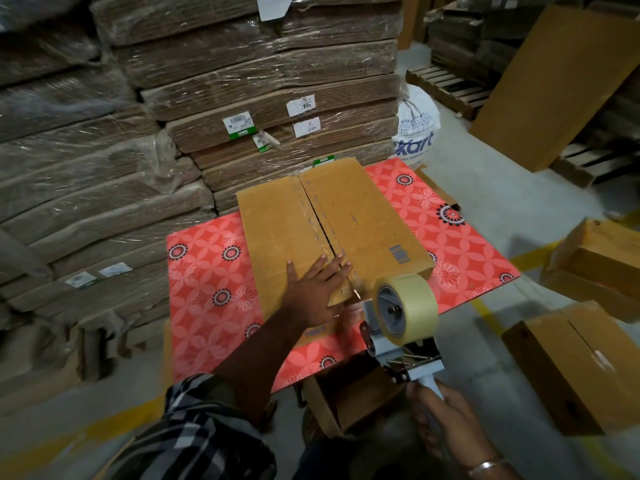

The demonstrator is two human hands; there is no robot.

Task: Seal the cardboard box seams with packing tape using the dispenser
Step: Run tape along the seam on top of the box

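The left hand (317,292) covers the near end of the box (332,233) seam, lower centre. The tape roll (407,308) hides the box's near right corner. The right hand (446,424) blurs low right, its wrist cut by the bottom edge.

Head-worn, wide-angle, looking forward and down, close over the box (332,233) on the table (207,289); stacks (242,81) behind.

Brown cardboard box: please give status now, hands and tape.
Left hand flat on brown cardboard box. Right hand grips clear-tape dispenser at near seam end. Nothing blocking.
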